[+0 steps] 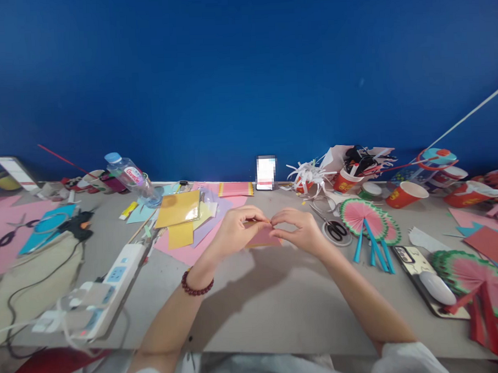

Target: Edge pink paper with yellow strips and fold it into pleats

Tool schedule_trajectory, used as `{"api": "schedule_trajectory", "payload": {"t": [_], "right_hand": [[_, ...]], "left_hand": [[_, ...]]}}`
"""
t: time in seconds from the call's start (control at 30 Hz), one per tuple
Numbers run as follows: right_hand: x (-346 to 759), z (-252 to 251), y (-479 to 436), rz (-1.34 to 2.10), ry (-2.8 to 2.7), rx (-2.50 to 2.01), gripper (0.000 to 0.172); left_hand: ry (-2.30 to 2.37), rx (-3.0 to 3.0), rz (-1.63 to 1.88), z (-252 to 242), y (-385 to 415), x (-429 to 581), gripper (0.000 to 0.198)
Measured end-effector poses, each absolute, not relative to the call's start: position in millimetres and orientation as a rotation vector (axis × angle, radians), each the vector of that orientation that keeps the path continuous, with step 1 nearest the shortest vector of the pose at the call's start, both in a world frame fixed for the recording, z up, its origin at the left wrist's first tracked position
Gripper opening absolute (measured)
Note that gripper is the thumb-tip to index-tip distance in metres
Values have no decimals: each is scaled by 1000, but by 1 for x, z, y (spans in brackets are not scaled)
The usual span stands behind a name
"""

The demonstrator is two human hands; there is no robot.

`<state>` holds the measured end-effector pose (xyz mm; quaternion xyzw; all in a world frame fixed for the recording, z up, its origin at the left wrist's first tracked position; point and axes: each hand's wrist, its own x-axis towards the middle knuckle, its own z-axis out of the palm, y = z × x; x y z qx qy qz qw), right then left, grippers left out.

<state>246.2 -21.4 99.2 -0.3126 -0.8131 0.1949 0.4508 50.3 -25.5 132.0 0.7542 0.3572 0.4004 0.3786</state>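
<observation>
My left hand (pixel 234 228) and my right hand (pixel 298 231) meet above the middle of the grey table (pixel 279 306). Both pinch the top edge of a small pink-red sheet of paper (pixel 263 238), fingers curled and pressed together. The paper hangs down between the hands, just over the table top. A dark red bead bracelet (pixel 197 288) circles my left wrist. Scissors (pixel 335 226) lie just right of my right hand.
Coloured paper sheets (pixel 179 211), a water bottle (pixel 128 175), a glue gun (pixel 79 224) and a white power strip (pixel 108 286) lie left. Pink-green paper fans (pixel 368 220), red paper cups (pixel 410 193), a phone (pixel 266 172) and paper scraps sit right and behind, against a blue wall.
</observation>
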Motion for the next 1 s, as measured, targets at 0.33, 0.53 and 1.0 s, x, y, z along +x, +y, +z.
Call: {"api": "schedule_trajectory", "payload": {"t": [0.33, 0.53, 1.0], "right_hand": [[245, 96, -16, 625, -1952, -1004, 17], [242, 93, -15, 537, -1976, -997, 15], [248, 84, -4, 963, -1850, -1238, 20]], "left_hand": [[905, 1741, 1032, 113, -6, 49, 16], [901, 1715, 936, 107, -2, 49, 23], [1077, 1684, 973, 104, 4, 48, 22]]}}
